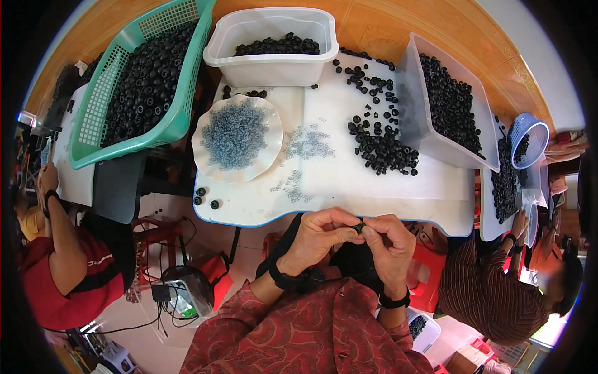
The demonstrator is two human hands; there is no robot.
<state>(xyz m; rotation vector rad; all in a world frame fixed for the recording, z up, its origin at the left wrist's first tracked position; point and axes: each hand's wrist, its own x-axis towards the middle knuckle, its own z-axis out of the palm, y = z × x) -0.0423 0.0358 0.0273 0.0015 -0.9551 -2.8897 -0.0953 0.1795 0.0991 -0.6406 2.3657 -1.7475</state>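
Observation:
In front of my chest, just off the near table edge, my left hand [317, 240] and my right hand [389, 246] meet fingertip to fingertip. Both are closed in a pinch on a small round black part [359, 228], mostly hidden by the fingers. On the white table [349, 202] ahead lies a heap of black round parts [381, 148], some with a hole through them. A wavy-rimmed white plate [275, 140] holds many tiny clear bluish rings [232, 134], and more loose rings [308, 143] are scattered beside it. Several black parts sit near the left corner.
A green basket [180, 121] at far left, a white tub [268, 71] at the back and a translucent bin [430, 134] at right hold black parts. Co-workers sit on both sides, one in a red shirt [99, 274], one in a striped shirt [486, 290]. Cables [137, 329] lie at lower left.

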